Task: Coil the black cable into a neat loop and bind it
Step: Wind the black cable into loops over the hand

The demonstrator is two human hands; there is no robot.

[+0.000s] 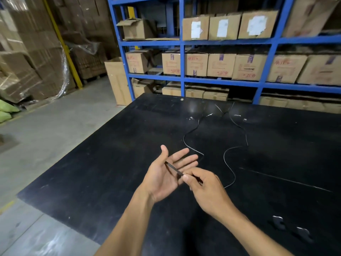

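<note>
The fingers (186, 178) of the right hand (204, 187) pinch one end of the black cable (173, 168), laying it across the left hand (166, 174). That hand is palm up, its fingers straight and gripping nothing. It should clamp this end first, then take even turns. The remaining cable snakes loose over the bench (110, 172), far right.
</note>
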